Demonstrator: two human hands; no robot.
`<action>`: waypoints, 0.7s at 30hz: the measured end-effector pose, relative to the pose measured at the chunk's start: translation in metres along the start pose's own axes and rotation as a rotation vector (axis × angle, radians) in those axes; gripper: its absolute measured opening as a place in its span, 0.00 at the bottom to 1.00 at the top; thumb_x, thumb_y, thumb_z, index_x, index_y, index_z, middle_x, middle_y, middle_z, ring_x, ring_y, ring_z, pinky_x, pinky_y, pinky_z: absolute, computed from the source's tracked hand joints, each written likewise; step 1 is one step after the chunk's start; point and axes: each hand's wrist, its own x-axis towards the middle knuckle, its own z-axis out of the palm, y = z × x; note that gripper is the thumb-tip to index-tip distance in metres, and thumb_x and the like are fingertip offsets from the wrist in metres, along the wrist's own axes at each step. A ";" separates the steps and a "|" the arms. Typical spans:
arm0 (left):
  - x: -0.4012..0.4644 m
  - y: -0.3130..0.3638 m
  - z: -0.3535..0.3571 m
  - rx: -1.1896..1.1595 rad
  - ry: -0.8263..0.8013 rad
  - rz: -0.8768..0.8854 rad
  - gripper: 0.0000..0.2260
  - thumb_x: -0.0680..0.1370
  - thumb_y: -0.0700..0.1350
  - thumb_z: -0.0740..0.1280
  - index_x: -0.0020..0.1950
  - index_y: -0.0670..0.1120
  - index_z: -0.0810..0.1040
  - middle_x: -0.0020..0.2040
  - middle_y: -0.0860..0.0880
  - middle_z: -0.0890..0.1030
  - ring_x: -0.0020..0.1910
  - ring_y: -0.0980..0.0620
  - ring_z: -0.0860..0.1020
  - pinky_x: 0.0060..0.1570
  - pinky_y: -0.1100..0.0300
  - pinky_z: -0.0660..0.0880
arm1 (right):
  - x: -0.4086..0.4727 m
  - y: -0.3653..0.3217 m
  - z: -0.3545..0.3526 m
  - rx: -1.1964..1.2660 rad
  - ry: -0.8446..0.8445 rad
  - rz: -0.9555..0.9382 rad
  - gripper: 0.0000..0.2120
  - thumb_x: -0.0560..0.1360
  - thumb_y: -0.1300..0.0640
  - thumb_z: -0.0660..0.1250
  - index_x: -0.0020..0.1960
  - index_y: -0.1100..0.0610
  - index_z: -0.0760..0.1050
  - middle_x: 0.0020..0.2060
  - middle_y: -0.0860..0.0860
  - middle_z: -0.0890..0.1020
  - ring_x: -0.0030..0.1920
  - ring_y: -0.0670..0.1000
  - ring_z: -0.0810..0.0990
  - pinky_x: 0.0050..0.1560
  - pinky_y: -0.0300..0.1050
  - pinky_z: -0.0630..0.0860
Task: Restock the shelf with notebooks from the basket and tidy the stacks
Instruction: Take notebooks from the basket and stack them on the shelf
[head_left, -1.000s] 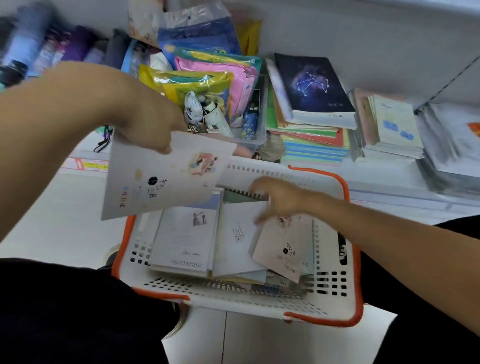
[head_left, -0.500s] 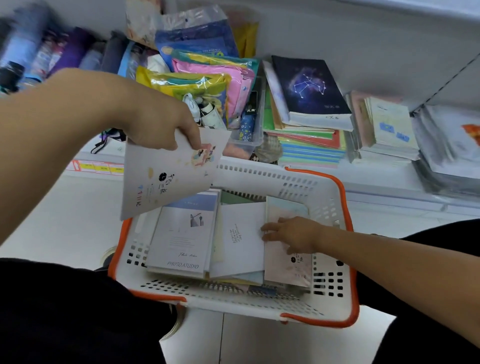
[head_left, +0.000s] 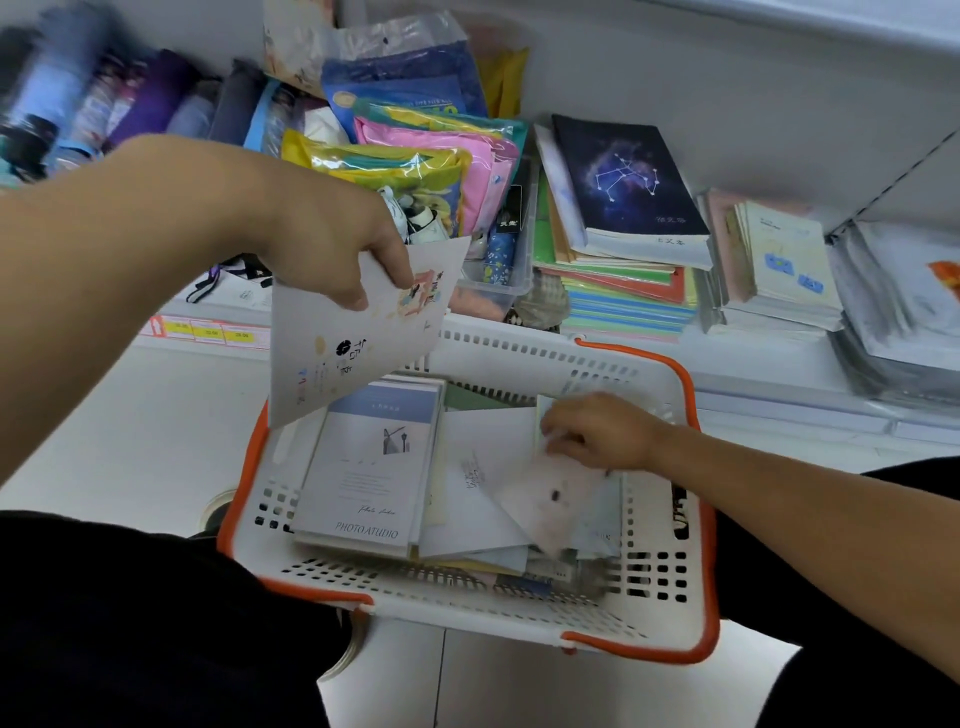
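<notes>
**Right hand lifting a notebook in the basket**

Since the earlier frame, your right hand (head_left: 597, 434) has raised the blurred pale notebook (head_left: 558, 501) it pinches, tilting it above the stack in the white basket (head_left: 660, 582). Your left hand (head_left: 332, 249) pinches a white notebook (head_left: 353, 338) over the basket's far left corner. Beyond, the white shelf (head_left: 769, 364) carries a stack topped by a dark constellation notebook (head_left: 623, 182), beside colourful packets (head_left: 415, 161).

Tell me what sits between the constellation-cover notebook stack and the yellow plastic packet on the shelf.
In the head view, between the constellation notebook and the yellow packet: pink packets and a clear bin holding a dark floral item.
</notes>
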 end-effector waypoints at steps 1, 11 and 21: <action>-0.001 0.001 -0.001 -0.015 -0.010 0.005 0.23 0.75 0.55 0.71 0.70 0.59 0.73 0.67 0.57 0.72 0.61 0.54 0.71 0.56 0.65 0.65 | 0.014 -0.008 -0.021 0.075 0.128 0.025 0.05 0.76 0.55 0.71 0.47 0.57 0.81 0.43 0.48 0.83 0.40 0.45 0.80 0.44 0.49 0.79; 0.001 -0.003 -0.010 -0.209 0.269 0.162 0.12 0.75 0.46 0.73 0.56 0.51 0.77 0.48 0.52 0.81 0.49 0.51 0.79 0.45 0.61 0.76 | 0.101 -0.108 -0.187 0.242 0.741 -0.073 0.11 0.71 0.54 0.76 0.50 0.56 0.79 0.45 0.46 0.80 0.34 0.43 0.79 0.40 0.39 0.77; -0.055 -0.058 -0.028 -1.222 0.707 0.327 0.30 0.74 0.34 0.71 0.68 0.62 0.70 0.56 0.58 0.83 0.53 0.54 0.83 0.43 0.59 0.81 | 0.103 -0.110 -0.245 0.510 1.035 0.376 0.42 0.71 0.45 0.75 0.77 0.53 0.58 0.70 0.46 0.66 0.66 0.44 0.70 0.65 0.43 0.71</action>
